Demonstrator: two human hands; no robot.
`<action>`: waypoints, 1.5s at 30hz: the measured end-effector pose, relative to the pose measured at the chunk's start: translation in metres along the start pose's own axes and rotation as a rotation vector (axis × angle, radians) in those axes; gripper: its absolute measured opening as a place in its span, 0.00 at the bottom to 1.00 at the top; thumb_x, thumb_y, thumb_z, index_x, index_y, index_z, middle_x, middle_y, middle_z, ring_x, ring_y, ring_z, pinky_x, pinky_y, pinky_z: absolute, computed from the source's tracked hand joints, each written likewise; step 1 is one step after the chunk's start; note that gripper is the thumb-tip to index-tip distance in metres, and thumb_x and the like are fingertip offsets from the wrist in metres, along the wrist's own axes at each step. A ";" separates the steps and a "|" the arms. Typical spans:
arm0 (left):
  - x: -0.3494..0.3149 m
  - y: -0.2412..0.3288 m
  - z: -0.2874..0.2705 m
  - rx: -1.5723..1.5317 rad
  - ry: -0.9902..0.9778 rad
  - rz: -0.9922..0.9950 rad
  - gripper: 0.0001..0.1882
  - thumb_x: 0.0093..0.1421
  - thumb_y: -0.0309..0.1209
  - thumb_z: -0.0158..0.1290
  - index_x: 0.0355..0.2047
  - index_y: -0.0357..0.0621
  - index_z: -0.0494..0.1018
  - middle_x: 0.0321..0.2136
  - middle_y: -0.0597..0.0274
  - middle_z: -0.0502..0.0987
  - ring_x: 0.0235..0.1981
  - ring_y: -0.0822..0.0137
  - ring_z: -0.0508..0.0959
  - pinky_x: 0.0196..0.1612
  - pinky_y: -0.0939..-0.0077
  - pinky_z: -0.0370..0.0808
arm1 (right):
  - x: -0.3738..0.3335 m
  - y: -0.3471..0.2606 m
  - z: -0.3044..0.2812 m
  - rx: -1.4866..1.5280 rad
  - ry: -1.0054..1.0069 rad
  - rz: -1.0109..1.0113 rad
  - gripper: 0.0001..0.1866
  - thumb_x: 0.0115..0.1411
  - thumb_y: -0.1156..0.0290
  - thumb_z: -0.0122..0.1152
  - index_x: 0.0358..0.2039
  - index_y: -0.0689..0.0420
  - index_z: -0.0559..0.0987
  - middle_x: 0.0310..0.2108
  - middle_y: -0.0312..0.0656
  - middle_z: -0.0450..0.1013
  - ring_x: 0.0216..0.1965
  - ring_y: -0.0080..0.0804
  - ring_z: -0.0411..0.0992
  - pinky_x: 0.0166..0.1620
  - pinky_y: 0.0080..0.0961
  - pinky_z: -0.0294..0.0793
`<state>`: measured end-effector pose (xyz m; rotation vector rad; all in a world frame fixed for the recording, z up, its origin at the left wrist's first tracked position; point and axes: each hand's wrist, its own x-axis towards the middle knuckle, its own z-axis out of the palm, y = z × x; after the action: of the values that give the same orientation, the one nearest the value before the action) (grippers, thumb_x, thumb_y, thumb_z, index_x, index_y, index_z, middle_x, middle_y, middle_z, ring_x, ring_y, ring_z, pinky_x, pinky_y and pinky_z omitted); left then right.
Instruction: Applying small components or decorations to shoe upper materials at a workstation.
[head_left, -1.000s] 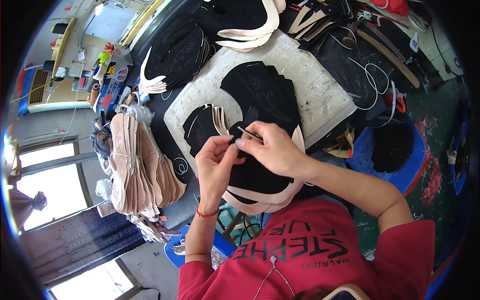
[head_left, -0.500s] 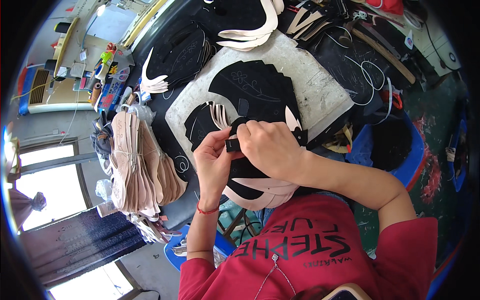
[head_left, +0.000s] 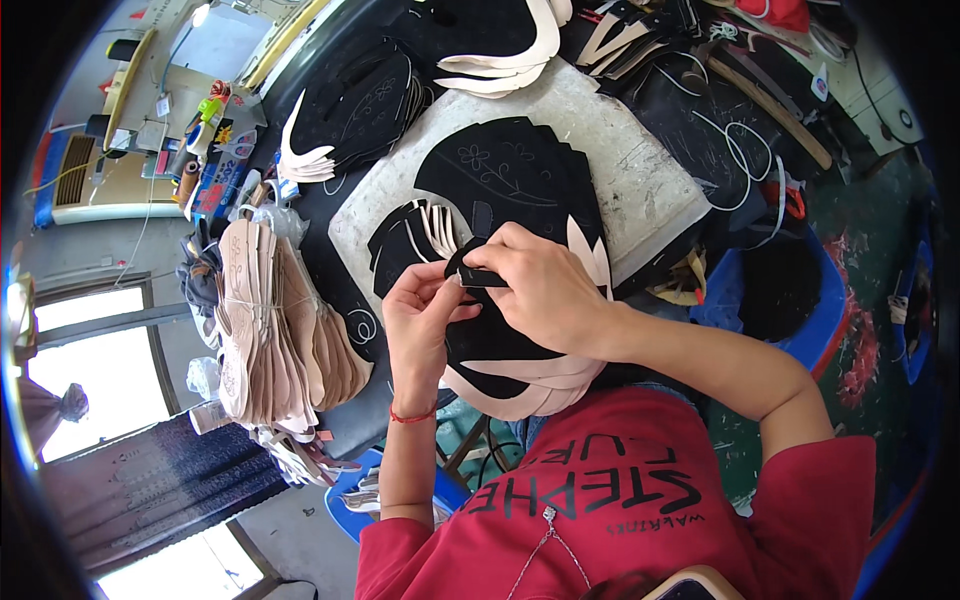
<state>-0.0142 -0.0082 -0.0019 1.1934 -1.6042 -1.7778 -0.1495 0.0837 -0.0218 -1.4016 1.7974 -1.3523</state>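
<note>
One view, from the head: left hand (head_left: 420, 312) and right hand (head_left: 545, 290) close together, fingers closed, both pinching a small black strip (head_left: 482, 277). Strip is above a fanned stack of black pieces (head_left: 500, 165) with flower outlines, lying partly on a pale board (head_left: 645, 165). Smaller black pieces (head_left: 397, 245) beside it, to the left. Tied tan bundle (head_left: 265, 345) farther left, off the board.

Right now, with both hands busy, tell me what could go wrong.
The small black piece pinched by the left hand and right hand could slip and be hard to spot against the black panels beneath.
The panels lie fanned, so a bump might misalign them.
Their pale lower edges lie near the red shirt; leaning in could shift them.
</note>
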 end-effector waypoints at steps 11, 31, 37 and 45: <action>-0.004 0.002 0.004 -0.012 -0.060 0.072 0.07 0.59 0.21 0.52 0.38 0.33 0.70 0.30 0.59 0.76 0.29 0.75 0.77 0.29 0.82 0.79 | 0.013 0.009 0.005 0.347 -0.074 0.262 0.14 0.55 0.66 0.63 0.32 0.66 0.75 0.28 0.46 0.74 0.28 0.30 0.71 0.34 0.26 0.70; -0.002 -0.005 0.010 0.026 -0.070 0.157 0.07 0.60 0.19 0.49 0.39 0.33 0.70 0.30 0.59 0.76 0.31 0.74 0.77 0.32 0.82 0.80 | 0.019 0.009 -0.014 0.373 -0.259 0.212 0.13 0.57 0.66 0.59 0.27 0.65 0.73 0.22 0.41 0.70 0.24 0.23 0.66 0.29 0.25 0.65; -0.004 -0.007 0.006 0.083 -0.052 0.133 0.07 0.59 0.20 0.51 0.39 0.33 0.70 0.30 0.58 0.77 0.31 0.73 0.78 0.33 0.82 0.80 | 0.019 0.013 -0.014 0.359 -0.266 0.279 0.13 0.53 0.67 0.61 0.27 0.66 0.74 0.23 0.49 0.74 0.28 0.37 0.75 0.34 0.31 0.70; -0.007 -0.006 0.005 0.019 -0.104 0.128 0.07 0.59 0.20 0.52 0.39 0.31 0.70 0.31 0.58 0.77 0.32 0.74 0.78 0.33 0.82 0.80 | 0.015 0.009 -0.021 0.402 -0.320 0.259 0.13 0.56 0.65 0.62 0.26 0.63 0.73 0.19 0.35 0.67 0.23 0.17 0.61 0.27 0.20 0.62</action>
<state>-0.0136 0.0018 -0.0055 0.9975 -1.7197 -1.7721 -0.1759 0.0785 -0.0191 -1.0581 1.3529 -1.1917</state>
